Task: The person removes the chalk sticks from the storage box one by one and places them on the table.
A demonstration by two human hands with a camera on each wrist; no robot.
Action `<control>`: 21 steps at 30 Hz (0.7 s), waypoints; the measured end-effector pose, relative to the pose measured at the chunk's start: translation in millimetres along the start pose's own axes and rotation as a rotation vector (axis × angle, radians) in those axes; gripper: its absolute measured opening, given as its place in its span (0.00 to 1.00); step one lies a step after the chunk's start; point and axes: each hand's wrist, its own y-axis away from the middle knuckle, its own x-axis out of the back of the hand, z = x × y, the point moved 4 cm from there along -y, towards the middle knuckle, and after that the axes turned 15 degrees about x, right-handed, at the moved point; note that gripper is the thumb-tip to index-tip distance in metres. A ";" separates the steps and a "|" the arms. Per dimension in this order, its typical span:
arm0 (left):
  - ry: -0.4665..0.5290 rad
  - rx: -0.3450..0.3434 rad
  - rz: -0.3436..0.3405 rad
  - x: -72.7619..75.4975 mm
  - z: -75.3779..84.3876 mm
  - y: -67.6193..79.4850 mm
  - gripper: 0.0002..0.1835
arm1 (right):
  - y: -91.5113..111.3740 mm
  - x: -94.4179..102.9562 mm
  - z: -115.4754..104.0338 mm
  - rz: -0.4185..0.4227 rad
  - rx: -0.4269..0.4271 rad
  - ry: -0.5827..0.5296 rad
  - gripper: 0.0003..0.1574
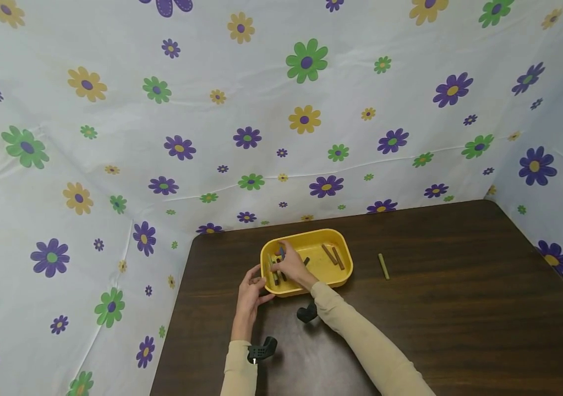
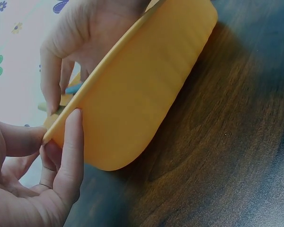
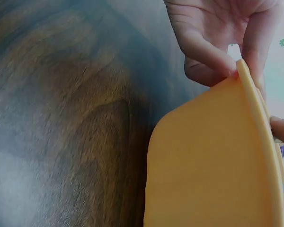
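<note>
A yellow plastic tub (image 1: 332,280) stands on the table, holding several short crayon-like sticks. My left hand (image 1: 249,297) pinches its rim at the near left corner, thumb on one side and fingers on the other, as the left wrist view (image 2: 47,175) shows. Reaching over the near wall, my right hand (image 1: 291,267) has its fingers bent down inside the tub's left end. A blue stick (image 1: 282,252) shows among those fingers, and its tip (image 2: 73,88) rises about level with the rim. Beside the thumb lie pale and dark sticks (image 1: 277,279), partly covered by the hand.
Two brown sticks (image 1: 329,254) lie in the tub's right half, and a short dark one (image 1: 306,261) near its middle. An olive stick (image 1: 383,266) lies on the dark wooden table (image 1: 459,308) right of the tub. Flower-patterned cloth (image 1: 261,110) hangs behind and at both sides.
</note>
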 end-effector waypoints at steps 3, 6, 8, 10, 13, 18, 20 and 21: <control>-0.008 0.001 -0.019 -2.1 5.8 6.6 0.27 | 0.1 4.1 -1.1 0.023 0.029 0.012 0.55; -0.023 0.003 -0.029 -5.2 12.5 15.2 0.27 | -0.3 7.8 -1.7 0.036 0.075 0.032 0.57; -0.029 0.003 -0.031 -6.9 15.7 19.6 0.27 | -0.8 9.5 -1.7 0.033 0.113 0.055 0.58; -0.030 0.003 -0.026 -7.8 17.4 22.1 0.27 | -0.6 10.9 -2.9 0.028 0.147 0.077 0.58; -0.030 -0.001 -0.017 -8.5 18.1 23.5 0.26 | 0.4 13.1 -5.3 0.029 0.185 0.104 0.59; -0.035 -0.007 -0.014 -9.0 17.2 23.6 0.27 | 2.5 16.1 -7.8 0.052 0.205 0.108 0.59; -0.037 -0.008 -0.015 -8.9 16.7 23.8 0.27 | 2.9 16.6 -7.7 0.057 0.208 0.109 0.59; -0.036 -0.006 -0.015 -8.7 16.6 24.0 0.27 | 3.0 16.8 -7.7 0.059 0.213 0.111 0.60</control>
